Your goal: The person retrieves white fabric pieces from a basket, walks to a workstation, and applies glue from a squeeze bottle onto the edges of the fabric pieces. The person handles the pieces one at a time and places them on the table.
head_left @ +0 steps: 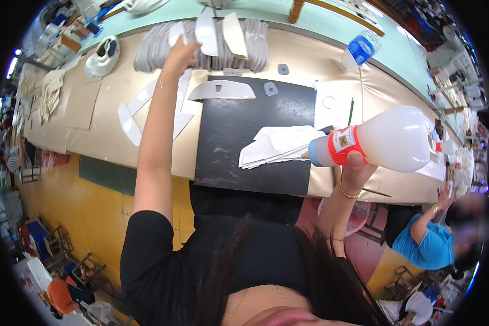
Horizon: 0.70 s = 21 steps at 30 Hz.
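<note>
My left hand (181,56) reaches to the far side of the table, fingers apart, at a long row of stacked grey pieces (146,51). White curved panels (206,35) lie on top of that row, and my fingertips are beside them. In my right hand (357,169) is a cloudy white squeeze bottle (399,138) with a blue cap and red label. It is tilted sideways, its nozzle pointing left over a small pile of white perforated panels (277,144). That pile rests on a black board (223,157). One more white panel (225,89) lies at the board's far edge.
Loose white strips (129,124) lie left of the board. Two small grey pieces (270,88) sit near its far right corner. A water bottle (361,50), a green pencil (351,110) and a white shoe (102,57) are farther out. A person in blue (426,242) is at the right.
</note>
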Tool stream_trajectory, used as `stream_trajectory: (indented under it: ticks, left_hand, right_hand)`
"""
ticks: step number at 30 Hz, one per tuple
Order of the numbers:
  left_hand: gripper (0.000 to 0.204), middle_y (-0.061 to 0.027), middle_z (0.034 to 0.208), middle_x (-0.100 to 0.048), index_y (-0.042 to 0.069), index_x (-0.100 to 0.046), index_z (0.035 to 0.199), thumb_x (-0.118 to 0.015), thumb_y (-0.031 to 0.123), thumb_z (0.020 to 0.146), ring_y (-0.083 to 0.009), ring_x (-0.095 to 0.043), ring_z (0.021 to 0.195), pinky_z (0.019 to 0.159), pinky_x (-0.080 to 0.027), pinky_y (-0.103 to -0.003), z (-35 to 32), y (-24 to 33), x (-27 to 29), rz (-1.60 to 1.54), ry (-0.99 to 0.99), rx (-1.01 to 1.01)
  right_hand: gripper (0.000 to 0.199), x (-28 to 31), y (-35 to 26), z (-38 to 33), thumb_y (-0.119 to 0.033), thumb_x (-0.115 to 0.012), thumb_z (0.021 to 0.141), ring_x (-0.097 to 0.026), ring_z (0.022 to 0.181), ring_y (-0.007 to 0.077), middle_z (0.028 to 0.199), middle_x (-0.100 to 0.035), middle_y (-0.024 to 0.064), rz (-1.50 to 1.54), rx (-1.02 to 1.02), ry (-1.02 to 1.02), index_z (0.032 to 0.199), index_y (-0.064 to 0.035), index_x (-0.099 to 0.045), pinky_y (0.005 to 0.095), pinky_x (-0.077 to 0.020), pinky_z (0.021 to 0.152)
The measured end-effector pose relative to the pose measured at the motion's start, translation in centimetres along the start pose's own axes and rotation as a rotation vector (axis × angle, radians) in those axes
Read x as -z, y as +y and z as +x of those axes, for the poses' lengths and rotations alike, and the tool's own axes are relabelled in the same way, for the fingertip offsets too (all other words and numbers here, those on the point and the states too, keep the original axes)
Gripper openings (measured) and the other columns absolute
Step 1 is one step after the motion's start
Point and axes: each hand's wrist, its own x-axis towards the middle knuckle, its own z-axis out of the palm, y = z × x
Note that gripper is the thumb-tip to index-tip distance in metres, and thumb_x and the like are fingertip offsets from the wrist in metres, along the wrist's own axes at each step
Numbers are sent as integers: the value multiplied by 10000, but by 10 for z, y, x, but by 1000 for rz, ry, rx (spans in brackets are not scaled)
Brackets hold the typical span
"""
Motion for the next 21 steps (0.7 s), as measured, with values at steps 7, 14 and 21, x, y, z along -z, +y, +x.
stream_trajectory:
  ticks: [7, 14, 21]
  left_hand:
    - [522, -167, 1009, -546, 24, -592, 1131, -727, 354, 750, -270, -548, 914, 805, -456, -352, -167, 10, -55, 361, -624, -249]
    - [516, -149, 1016, -528, -18, -587, 1116, -744, 266, 714, -303, -505, 923, 842, -423, -368, -233, -15, -81, 484, -480, -594]
    - [350, -116, 951, -543, -2, -605, 996, -728, 172, 718, -276, -507, 837, 759, -430, -364, -246, 2, -81, 559, -425, -790]
  right_hand:
    - [599, -3, 0, 9, -421, -789, 696, -589, 914, 199, 1002, -608, 90, 98, -101, 103, 1051, 11, -577, 326, -474, 817]
    - [594, -2, -6, 3, -411, -800, 686, -601, 874, 199, 975, -615, 96, 31, -105, -18, 1031, 18, -576, 330, -499, 766]
    - [593, 5, -3, -2, -411, -801, 685, -600, 878, 197, 977, -613, 94, 17, -108, 21, 1035, 13, -579, 329, -498, 770]
